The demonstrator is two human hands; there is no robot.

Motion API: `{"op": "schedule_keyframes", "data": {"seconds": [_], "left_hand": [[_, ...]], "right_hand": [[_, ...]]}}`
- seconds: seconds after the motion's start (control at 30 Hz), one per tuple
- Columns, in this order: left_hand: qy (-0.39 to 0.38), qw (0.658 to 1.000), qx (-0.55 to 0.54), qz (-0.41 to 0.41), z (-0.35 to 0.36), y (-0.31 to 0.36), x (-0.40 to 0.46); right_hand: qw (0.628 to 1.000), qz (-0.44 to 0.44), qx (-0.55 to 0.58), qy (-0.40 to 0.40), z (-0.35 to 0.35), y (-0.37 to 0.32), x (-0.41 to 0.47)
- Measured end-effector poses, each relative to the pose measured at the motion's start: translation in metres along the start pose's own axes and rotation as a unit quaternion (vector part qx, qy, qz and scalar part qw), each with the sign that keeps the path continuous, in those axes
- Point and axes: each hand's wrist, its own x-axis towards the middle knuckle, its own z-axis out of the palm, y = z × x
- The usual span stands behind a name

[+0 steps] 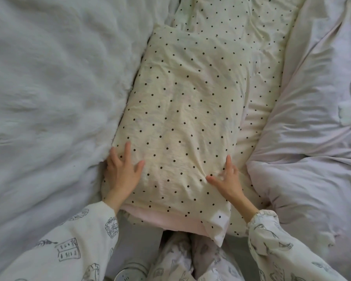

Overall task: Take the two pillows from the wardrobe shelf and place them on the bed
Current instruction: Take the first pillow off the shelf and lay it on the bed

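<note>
A cream pillow (182,118) with black dots lies lengthwise on the bed (267,82), which has a matching dotted sheet. A pink inner layer shows at the pillow's near end. My left hand (121,171) rests flat on the pillow's near left corner, fingers spread. On the near right side of the pillow lies my right hand (225,179), also flat with fingers apart. Neither hand grips the fabric. I see only this one pillow.
A fluffy white blanket (49,98) is bunched along the left of the pillow. A pale lilac duvet (312,149) with a small animal print is heaped on the right. My patterned sleeves and trouser legs (190,258) fill the bottom edge.
</note>
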Motion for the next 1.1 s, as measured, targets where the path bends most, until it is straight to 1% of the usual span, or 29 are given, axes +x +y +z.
{"op": "schedule_keyframes", "data": {"seconds": [0.07, 0.13, 0.2, 0.23, 0.3, 0.47, 0.6, 0.67, 0.73, 0.77, 0.8, 0.83, 0.87, 0.97, 1.03, 1.1], "left_hand": [[0.002, 0.998, 0.044, 0.053, 0.004, 0.009, -0.001], [-0.009, 0.991, 0.083, 0.107, 0.011, 0.025, 0.006], [-0.031, 0.981, 0.11, 0.158, 0.021, 0.041, 0.016], [-0.047, 0.976, 0.119, 0.176, 0.027, 0.046, 0.019], [-0.073, 0.969, 0.138, 0.189, 0.039, 0.049, 0.021], [-0.105, 0.956, 0.192, 0.198, 0.05, 0.017, -0.016], [-0.104, 0.951, 0.206, 0.205, 0.043, 0.005, -0.038], [-0.08, 0.964, 0.17, 0.189, 0.033, 0.016, -0.037], [-0.023, 0.974, 0.139, 0.176, 0.023, 0.034, -0.031], [0.001, 0.975, 0.131, 0.18, 0.021, 0.043, -0.026], [0.008, 0.973, 0.125, 0.194, 0.021, 0.052, -0.022], [-0.006, 0.969, 0.122, 0.214, 0.024, 0.061, -0.017], [-0.039, 0.962, 0.128, 0.236, 0.03, 0.069, -0.013], [-0.179, 0.922, 0.197, 0.281, 0.05, 0.085, -0.02], [-0.22, 0.903, 0.234, 0.287, 0.061, 0.086, -0.036], [-0.248, 0.888, 0.258, 0.289, 0.063, 0.084, -0.052]], "right_hand": [[0.987, -0.079, -0.122, 0.071, 0.003, -0.012, 0.002], [0.953, -0.158, -0.235, 0.108, 0.009, -0.026, 0.009], [0.926, -0.207, -0.301, 0.097, 0.018, -0.036, 0.02], [0.917, -0.218, -0.322, 0.085, 0.021, -0.036, 0.025], [0.91, -0.213, -0.35, 0.065, 0.022, -0.029, 0.033], [0.935, -0.174, -0.308, 0.005, 0.01, 0.011, 0.014], [0.946, -0.151, -0.283, -0.052, 0.002, 0.02, -0.002], [0.952, -0.138, -0.263, -0.069, 0.002, 0.017, -0.007], [0.953, -0.135, -0.262, -0.073, 0.003, 0.013, -0.012], [0.952, -0.134, -0.265, -0.075, 0.004, 0.012, -0.015], [0.951, -0.135, -0.267, -0.075, 0.006, 0.013, -0.018], [0.95, -0.142, -0.268, -0.075, 0.008, 0.015, -0.02], [0.948, -0.155, -0.267, -0.075, 0.011, 0.019, -0.023], [0.946, -0.188, -0.255, -0.076, 0.017, 0.032, -0.034], [0.951, -0.185, -0.233, -0.084, 0.02, 0.041, -0.043], [0.958, -0.162, -0.213, -0.103, 0.02, 0.046, -0.051]]}}
